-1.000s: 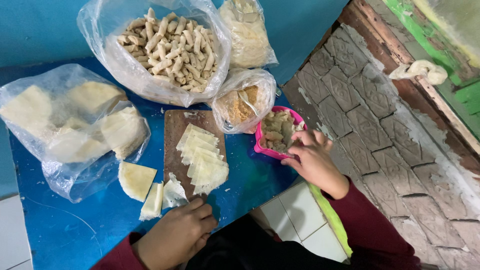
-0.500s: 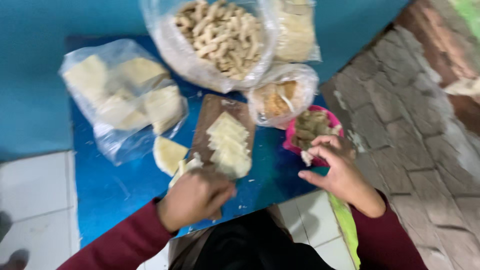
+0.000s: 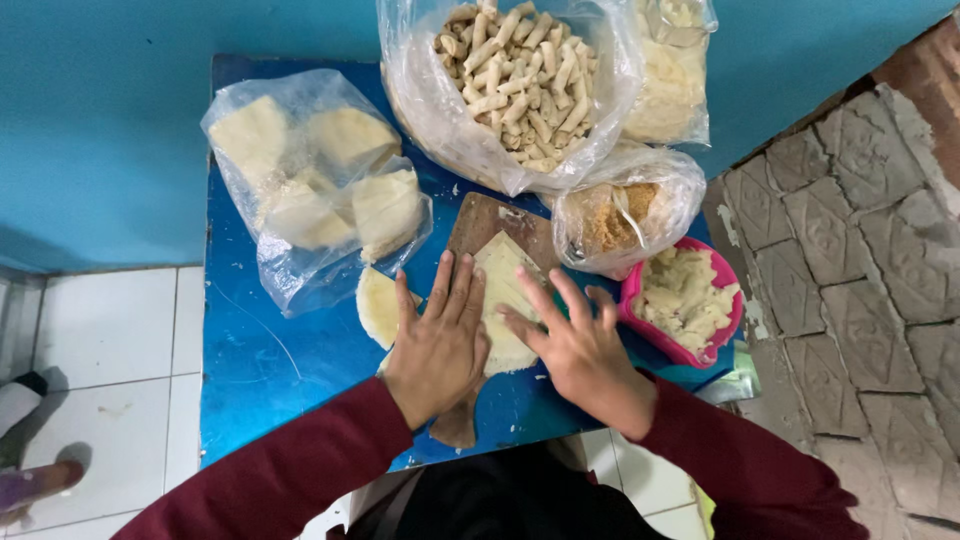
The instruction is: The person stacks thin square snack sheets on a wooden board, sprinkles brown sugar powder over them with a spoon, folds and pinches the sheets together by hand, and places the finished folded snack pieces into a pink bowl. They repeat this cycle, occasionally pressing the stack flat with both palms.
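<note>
Blue is the colour of the counter [image 3: 270, 380] seen from the head camera, and it is crowded with food. At its centre lies a wooden cutting board [image 3: 480, 222], on which a stack of pale wrapper sheets [image 3: 500, 285] rests. Both hands are laid flat on that stack: the left hand [image 3: 440, 345] is pressed palm-down at the stack's 9 o'clock edge, and the right hand [image 3: 575, 345] at its 4 o'clock edge. Neither grip is closed on anything; the fingers are spread wide and straight, and nothing is held.

Half a second ago the right hand was at the pink bowl [image 3: 725, 335] of filling, at 3 o'clock of the board, and the left was curled at the board's near end. The bowl has been left, and both palms have been brought onto the sheets, so the work is judged to have moved from filling to pressing or rolling.

A loose round sheet [image 3: 375, 300] is seen just beside the board at 9 o'clock. A bag of pale slabs [image 3: 310, 190] lies at 10 o'clock, a bag of finished rolls [image 3: 520, 80] at 12 o'clock, and a bag of crumbs [image 3: 625, 210] at 2 o'clock.
</note>
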